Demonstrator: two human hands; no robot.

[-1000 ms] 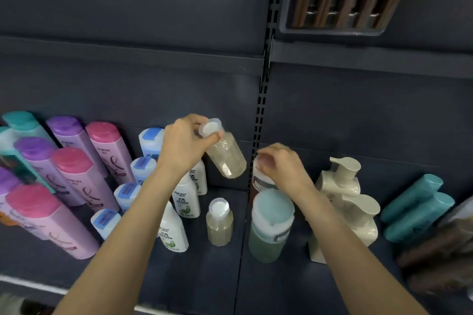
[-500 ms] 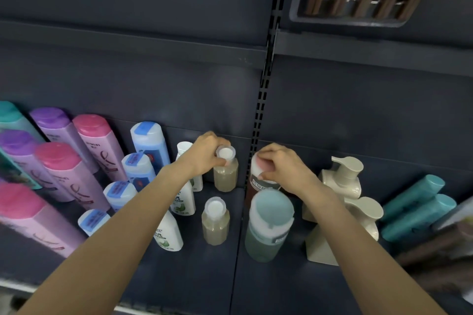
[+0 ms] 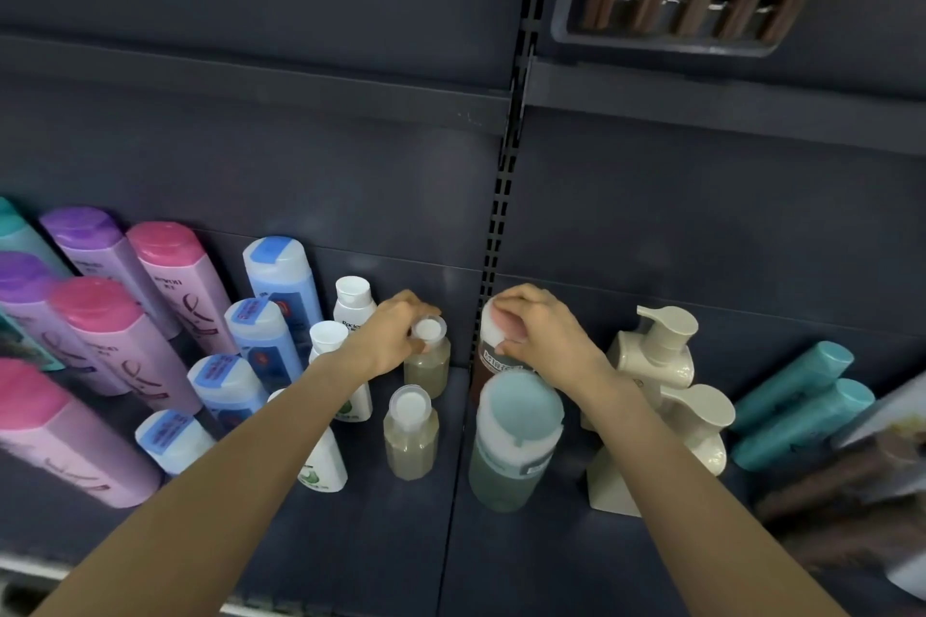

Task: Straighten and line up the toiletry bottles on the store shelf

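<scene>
Lowered: yellowish bottle [image 3: 427,366] now upright | left hand [image 3: 396,336] grips cap | right hand [image 3: 538,331] grips brown bottle [image 3: 493,361]

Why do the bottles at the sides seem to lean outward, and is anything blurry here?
Head view: the wide lens bends the edges, so the pink bottles and teal bottles splay outward; the brown items at far right are smeared; the centre stays fairly sharp, dimly and evenly lit.

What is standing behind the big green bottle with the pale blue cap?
A dark brown bottle with a white cap, gripped by the right hand. Its lower part is hidden behind the green bottle.
</scene>
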